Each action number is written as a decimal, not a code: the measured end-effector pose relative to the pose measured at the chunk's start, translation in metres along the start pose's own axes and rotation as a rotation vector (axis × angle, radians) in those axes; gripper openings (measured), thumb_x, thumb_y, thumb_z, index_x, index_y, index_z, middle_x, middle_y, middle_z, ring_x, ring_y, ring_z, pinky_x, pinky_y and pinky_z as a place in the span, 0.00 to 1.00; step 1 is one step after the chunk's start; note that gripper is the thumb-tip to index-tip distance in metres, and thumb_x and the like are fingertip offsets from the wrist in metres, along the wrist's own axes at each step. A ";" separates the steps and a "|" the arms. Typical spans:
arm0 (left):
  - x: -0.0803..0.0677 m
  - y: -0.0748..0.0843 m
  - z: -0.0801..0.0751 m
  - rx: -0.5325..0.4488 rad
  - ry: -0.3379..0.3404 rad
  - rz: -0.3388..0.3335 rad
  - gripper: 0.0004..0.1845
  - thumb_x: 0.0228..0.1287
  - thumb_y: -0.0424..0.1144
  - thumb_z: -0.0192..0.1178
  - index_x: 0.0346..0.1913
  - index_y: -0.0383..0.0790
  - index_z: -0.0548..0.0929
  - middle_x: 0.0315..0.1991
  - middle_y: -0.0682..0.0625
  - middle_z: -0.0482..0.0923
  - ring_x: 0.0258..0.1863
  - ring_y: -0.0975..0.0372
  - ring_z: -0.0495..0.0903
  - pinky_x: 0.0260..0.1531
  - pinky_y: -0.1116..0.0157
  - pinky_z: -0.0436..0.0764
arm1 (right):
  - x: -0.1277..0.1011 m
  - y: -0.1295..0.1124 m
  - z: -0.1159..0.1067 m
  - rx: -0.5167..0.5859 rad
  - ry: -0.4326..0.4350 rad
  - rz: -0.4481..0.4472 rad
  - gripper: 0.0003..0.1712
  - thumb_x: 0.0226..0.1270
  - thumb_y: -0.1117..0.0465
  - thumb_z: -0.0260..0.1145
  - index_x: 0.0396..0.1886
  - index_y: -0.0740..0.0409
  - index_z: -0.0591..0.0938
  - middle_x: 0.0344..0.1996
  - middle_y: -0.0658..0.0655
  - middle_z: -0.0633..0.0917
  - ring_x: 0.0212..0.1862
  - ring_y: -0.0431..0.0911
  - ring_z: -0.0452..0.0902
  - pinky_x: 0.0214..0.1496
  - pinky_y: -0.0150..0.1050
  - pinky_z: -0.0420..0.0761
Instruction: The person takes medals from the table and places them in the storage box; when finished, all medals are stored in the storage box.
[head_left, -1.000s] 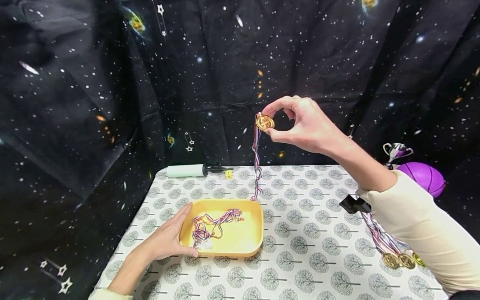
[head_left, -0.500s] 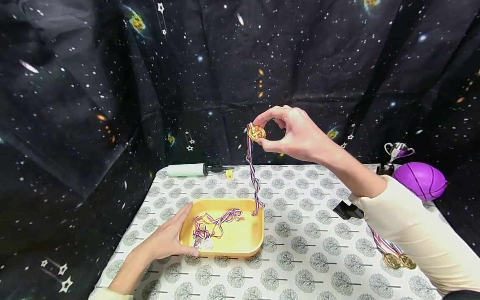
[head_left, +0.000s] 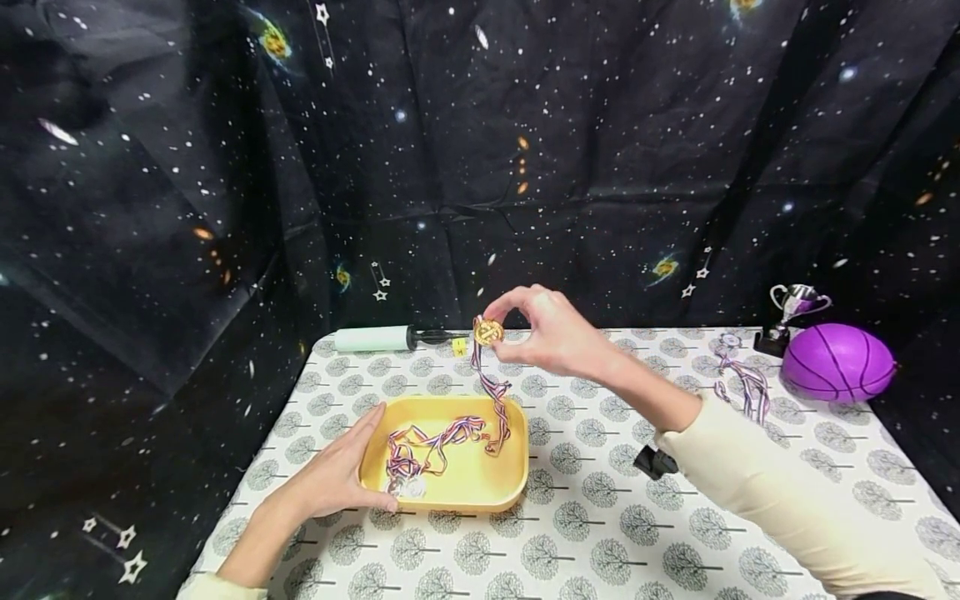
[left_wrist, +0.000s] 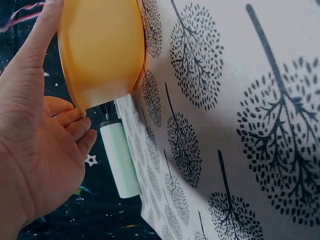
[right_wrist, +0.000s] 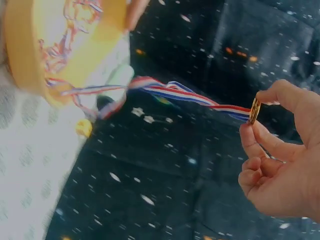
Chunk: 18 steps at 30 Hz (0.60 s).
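My right hand point(head_left: 551, 333) pinches a gold medal point(head_left: 488, 332) by its edge between thumb and fingers, above the far side of a yellow plastic box point(head_left: 517, 475). Its red, white and blue ribbon point(right_wrist: 175, 92) hangs down, the lower end inside the box at the right. In the box lie a tangled ribbon point(head_left: 450, 433) and silver medals point(head_left: 408, 487) at the near left corner. My left hand point(head_left: 341, 471) grips the box's left end, thumb at the near rim and fingers at the far corner; the left wrist view shows these fingers point(left_wrist: 75, 125) against the box corner.
On the tree-print tablecloth point(head_left: 585, 533), a pale green hand pump point(head_left: 372, 338) lies at the back left beside a yellow tag point(head_left: 459, 347). At right are a silver trophy cup point(head_left: 793, 304), a purple ball point(head_left: 837, 362) and another medal's ribbon point(head_left: 746, 383), partly behind my sleeve.
My right hand has come down and to the left with the gold medal, bringing the ribbon's end into the box. The left hand and box have stayed in place.
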<state>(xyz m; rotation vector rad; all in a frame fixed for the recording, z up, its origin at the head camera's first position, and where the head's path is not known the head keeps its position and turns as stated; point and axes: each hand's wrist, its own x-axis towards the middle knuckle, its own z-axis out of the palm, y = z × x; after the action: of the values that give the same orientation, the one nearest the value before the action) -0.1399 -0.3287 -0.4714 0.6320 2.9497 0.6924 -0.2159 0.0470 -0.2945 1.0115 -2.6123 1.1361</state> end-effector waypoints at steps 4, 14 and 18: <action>0.000 0.001 0.001 -0.005 0.005 0.001 0.82 0.37 0.76 0.80 0.86 0.31 0.47 0.85 0.36 0.47 0.81 0.39 0.56 0.75 0.38 0.62 | 0.000 0.010 0.032 -0.014 -0.030 0.077 0.22 0.58 0.61 0.80 0.54 0.56 0.90 0.46 0.50 0.89 0.54 0.49 0.78 0.61 0.49 0.78; 0.000 0.000 0.002 -0.006 0.007 -0.006 0.81 0.38 0.73 0.81 0.86 0.32 0.47 0.86 0.37 0.47 0.82 0.41 0.55 0.76 0.39 0.61 | -0.007 0.026 0.121 0.094 -0.110 0.189 0.23 0.58 0.62 0.81 0.55 0.58 0.88 0.46 0.53 0.88 0.26 0.37 0.66 0.32 0.31 0.71; 0.000 0.000 0.001 -0.005 0.003 -0.004 0.81 0.39 0.77 0.78 0.86 0.32 0.47 0.86 0.37 0.47 0.82 0.41 0.55 0.76 0.39 0.61 | -0.010 0.032 0.152 0.139 -0.142 0.231 0.25 0.59 0.63 0.81 0.58 0.59 0.87 0.49 0.57 0.89 0.17 0.36 0.62 0.18 0.28 0.63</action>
<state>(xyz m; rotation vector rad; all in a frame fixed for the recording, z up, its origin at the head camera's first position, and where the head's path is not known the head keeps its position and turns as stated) -0.1392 -0.3281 -0.4722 0.6243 2.9502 0.7011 -0.2055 -0.0363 -0.4257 0.8599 -2.8566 1.3602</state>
